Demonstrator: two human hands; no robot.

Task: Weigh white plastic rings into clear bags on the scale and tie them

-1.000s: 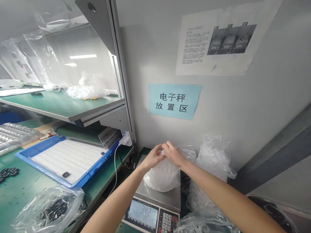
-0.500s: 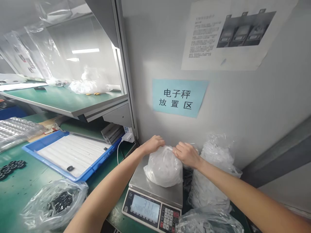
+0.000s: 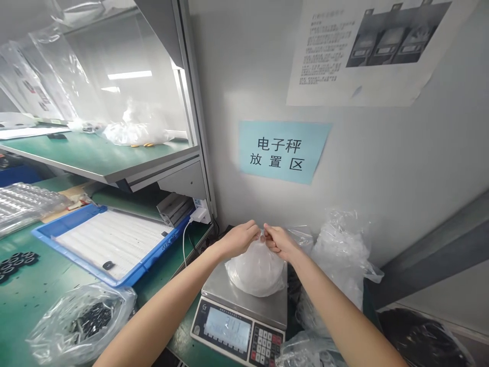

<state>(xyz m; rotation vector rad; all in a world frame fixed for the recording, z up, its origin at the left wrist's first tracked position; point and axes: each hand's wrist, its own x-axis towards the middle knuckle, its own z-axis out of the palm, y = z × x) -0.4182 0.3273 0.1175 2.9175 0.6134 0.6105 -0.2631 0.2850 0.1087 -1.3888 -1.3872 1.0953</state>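
A full, whitish plastic bag [image 3: 255,272] rests on the steel pan of a digital scale [image 3: 244,305]. My left hand [image 3: 244,238] pinches the gathered neck of the bag from the left. From the right, my right hand [image 3: 279,240] grips the same neck, its fingers curled close to the left ones. The scale's lit display [image 3: 227,329] faces me, but its digits are too faint to read surely. What fills the bag cannot be made out through the cloudy plastic.
Right of the scale stand stuffed clear bags [image 3: 340,250]. On the left lie a blue tray [image 3: 133,278] with white strips, an open bag of black parts [image 3: 91,318] and black rings [image 3: 17,262]. A shelf [image 3: 114,165] juts out above. Behind is a wall with a blue sign [image 3: 284,153].
Both hands have come together over the bag, the right one moving left. The bag's top, spread between them before, is now drawn into a narrow neck.
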